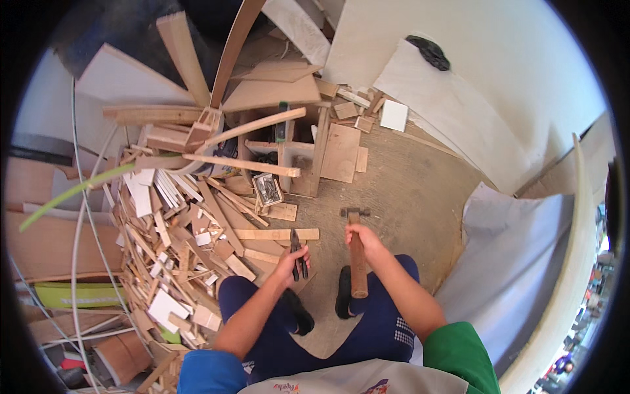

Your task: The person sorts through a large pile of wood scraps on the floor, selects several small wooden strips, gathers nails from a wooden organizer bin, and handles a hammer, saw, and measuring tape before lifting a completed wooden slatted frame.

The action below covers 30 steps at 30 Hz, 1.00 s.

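My left hand (289, 266) is closed around a pair of dark pliers (295, 248), whose jaws point away from me. In my right hand (365, 238) is a hammer, gripped high on its wooden handle (358, 266) just below the head. The rusty hammer head (355, 212) is at the far end, and the handle's butt hangs toward my knees. A flat wooden strip (279, 234) lies just beyond the pliers. Past it, a small box of nails or similar metal bits (268, 189) sits by the wooden offcuts.
A large heap of wood scraps (177, 256) spreads on my left. Ahead stands a wooden compartment box (298, 157), with long sticks (256, 125) jutting across it. Grey sheeting (512, 262) hangs at right beside a curved pale edge (577, 230). Boards (275, 88) lean farther back.
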Each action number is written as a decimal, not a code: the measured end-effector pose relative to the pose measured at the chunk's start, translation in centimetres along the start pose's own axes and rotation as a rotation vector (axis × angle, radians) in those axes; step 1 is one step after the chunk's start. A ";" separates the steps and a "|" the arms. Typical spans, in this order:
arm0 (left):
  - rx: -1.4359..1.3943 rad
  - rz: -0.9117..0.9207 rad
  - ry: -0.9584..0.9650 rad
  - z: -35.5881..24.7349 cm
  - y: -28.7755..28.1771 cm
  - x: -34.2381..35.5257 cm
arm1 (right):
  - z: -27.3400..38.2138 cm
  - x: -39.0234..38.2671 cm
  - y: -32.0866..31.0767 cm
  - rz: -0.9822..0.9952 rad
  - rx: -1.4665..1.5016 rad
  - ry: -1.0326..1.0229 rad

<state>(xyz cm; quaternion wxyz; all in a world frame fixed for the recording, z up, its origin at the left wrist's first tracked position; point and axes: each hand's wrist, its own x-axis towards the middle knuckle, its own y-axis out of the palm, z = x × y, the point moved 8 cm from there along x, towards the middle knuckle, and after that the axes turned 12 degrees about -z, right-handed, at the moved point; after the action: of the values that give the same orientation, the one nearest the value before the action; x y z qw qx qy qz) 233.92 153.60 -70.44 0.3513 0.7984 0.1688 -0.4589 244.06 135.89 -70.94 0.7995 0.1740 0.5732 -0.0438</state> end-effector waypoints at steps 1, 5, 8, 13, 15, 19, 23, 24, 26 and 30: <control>-0.039 -0.062 -0.024 0.9 -0.1 -2.2 | -0.9 -3.4 -0.5 -0.046 0.017 0.041; 0.017 -0.207 -0.122 1.0 6.0 -13.9 | -2.4 -15.7 -4.0 -0.077 0.102 0.088; 0.071 -0.165 -0.177 -0.3 12.9 -21.8 | -0.8 -27.1 -4.4 -0.157 0.157 0.115; 0.324 -0.101 -0.080 -4.4 24.5 -31.1 | 4.0 -42.3 -3.8 -0.067 0.141 0.040; 0.393 -0.059 -0.033 -5.9 28.9 -32.7 | 6.3 -46.7 -3.9 -0.064 0.177 -0.017; 0.475 0.102 0.057 -7.5 35.8 -36.4 | 10.8 -53.5 -4.7 -0.142 0.234 -0.250; 0.646 0.212 0.016 -6.5 38.8 -38.9 | 10.5 -58.9 -6.4 -0.224 0.341 -0.415; 0.695 0.228 -0.001 -5.6 38.8 -38.8 | 9.4 -59.9 -6.9 -0.255 0.380 -0.432; 0.815 0.236 -0.059 -3.6 37.9 -39.4 | 6.9 -61.9 -7.8 -0.295 0.440 -0.485; 1.012 0.271 -0.152 1.5 35.6 -40.3 | -0.3 -65.5 -9.2 -0.385 0.515 -0.597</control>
<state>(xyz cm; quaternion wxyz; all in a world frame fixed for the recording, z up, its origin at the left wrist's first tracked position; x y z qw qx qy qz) 233.08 129.84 -22.19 -0.0104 0.8473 -0.2046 -0.4900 219.12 118.87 -12.05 0.8379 0.2372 0.3096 -0.3818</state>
